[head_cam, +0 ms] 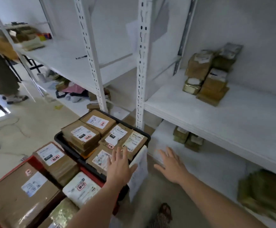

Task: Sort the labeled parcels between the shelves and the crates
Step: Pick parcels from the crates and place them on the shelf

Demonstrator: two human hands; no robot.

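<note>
A black crate (60, 140) at centre holds several brown labelled parcels (82, 134). A red crate (35, 160) at lower left holds larger brown boxes and a white padded parcel (81, 188). My left hand (120, 165) hovers with fingers spread over the black crate's near right corner and holds nothing. My right hand (171, 163) is spread open over the low white shelf (216, 168), empty. A stack of brown parcels (208, 79) sits on the middle white shelf (232, 116) at right. Small parcels (187, 139) lie on the low shelf.
A white paper sheet (139, 168) hangs on the black crate's right side. White slotted shelf posts (142, 71) rise behind the crates. Another person's leg and shoe (13, 97) stand at far left. Clutter lies under the left shelves. A greenish wrapped parcel (265, 193) lies at lower right. My foot (164, 213) is below.
</note>
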